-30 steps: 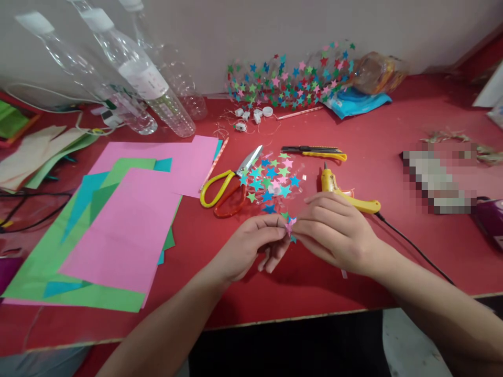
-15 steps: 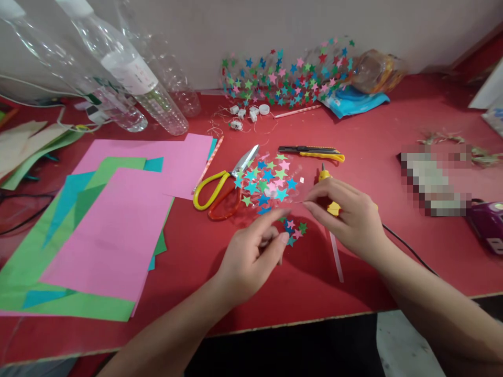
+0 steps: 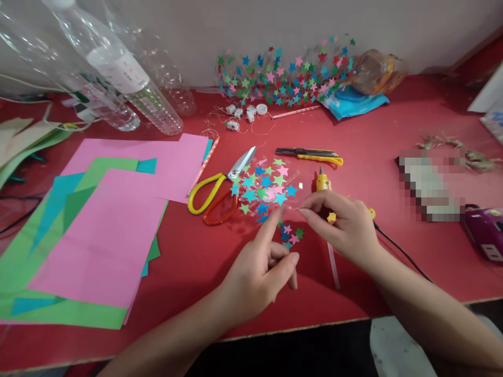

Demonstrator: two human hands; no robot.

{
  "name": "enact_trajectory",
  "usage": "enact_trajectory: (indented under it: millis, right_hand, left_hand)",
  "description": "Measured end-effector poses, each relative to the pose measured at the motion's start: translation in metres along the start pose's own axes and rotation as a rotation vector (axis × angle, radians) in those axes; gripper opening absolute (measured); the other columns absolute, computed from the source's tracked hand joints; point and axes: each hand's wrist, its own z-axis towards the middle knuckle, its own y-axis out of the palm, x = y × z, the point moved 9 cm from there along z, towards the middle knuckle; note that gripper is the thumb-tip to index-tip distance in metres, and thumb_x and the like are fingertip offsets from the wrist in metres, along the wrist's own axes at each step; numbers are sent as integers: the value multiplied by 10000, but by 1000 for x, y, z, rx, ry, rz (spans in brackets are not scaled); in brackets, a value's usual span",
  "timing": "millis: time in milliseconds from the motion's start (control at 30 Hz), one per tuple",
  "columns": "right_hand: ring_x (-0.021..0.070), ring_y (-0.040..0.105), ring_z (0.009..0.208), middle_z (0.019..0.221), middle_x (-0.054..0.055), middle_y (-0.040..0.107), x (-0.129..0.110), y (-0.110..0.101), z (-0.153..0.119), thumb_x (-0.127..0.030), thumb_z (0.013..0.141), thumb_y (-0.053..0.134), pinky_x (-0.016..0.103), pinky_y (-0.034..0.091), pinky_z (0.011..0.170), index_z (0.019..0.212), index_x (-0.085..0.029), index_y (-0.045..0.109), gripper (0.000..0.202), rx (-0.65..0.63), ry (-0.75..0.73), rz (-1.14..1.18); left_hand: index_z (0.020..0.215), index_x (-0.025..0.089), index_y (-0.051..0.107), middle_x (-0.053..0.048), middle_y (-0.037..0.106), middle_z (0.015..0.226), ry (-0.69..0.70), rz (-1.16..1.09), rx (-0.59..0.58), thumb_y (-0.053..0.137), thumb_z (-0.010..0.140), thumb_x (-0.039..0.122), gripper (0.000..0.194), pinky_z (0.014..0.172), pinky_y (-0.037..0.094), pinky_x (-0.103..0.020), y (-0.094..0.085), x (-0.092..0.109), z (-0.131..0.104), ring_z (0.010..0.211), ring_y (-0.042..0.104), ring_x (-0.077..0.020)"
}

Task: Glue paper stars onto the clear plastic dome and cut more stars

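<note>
My left hand (image 3: 261, 272) is held low over the red table, its index finger stretched toward a clear plastic piece covered in paper stars (image 3: 265, 188); its thumb is apart and nothing shows in it. To the right, my right hand (image 3: 341, 222) pinches thumb and index finger together near that piece's right edge; what they hold is too small to name. Under and beyond this hand lies a yellow glue gun (image 3: 323, 182) with a clear glue stick (image 3: 334, 264). Loose small stars (image 3: 291, 236) lie between the hands. Scissors (image 3: 214, 196) sit left of the plastic piece.
Coloured paper sheets (image 3: 90, 241) cover the left side. Behind stand clear bottles (image 3: 145, 94). A star-covered bottle (image 3: 286, 76) lies along the wall near a blue packet (image 3: 353, 102). A yellow cutter (image 3: 310, 154) lies behind the glue gun; a purple power socket (image 3: 487, 233) is far right.
My left hand has moved slightly down and right, its index finger and thumb wider apart. My right hand still pinches, a little lower. The view has shifted slightly.
</note>
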Motion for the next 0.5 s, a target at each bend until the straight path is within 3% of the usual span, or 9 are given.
enact_trajectory:
  millis: [167, 367, 500]
  right_hand:
    - [46, 515, 521, 599, -70, 575, 1, -2, 1, -113, 838, 614, 162, 379, 497, 777, -182, 608, 92, -4, -9, 5]
    - [77, 567, 604, 700, -27, 639, 4, 8, 3, -145, 871, 618, 195, 442, 560, 798, -182, 615, 82, -91, -29, 51]
    - [117, 618, 713, 771, 4, 645, 0, 12, 2, -154, 898, 600, 249, 507, 640, 834, -186, 618, 73, -112, -84, 82]
  left_hand:
    - [1563, 145, 49, 73, 609, 592, 113, 184, 84, 469, 920, 195, 770, 453, 414, -187, -3, 3, 5, 434, 488, -72]
    - [1360, 93, 401, 60, 627, 619, 399, 707, 343, 496, 926, 173, 451, 436, 378, -179, -19, 24, 1, 431, 491, -61]
    - [1225, 82, 505, 40, 669, 638, 533, 954, 465, 529, 921, 158, 314, 408, 372, -183, -23, 37, -5, 397, 497, -60]
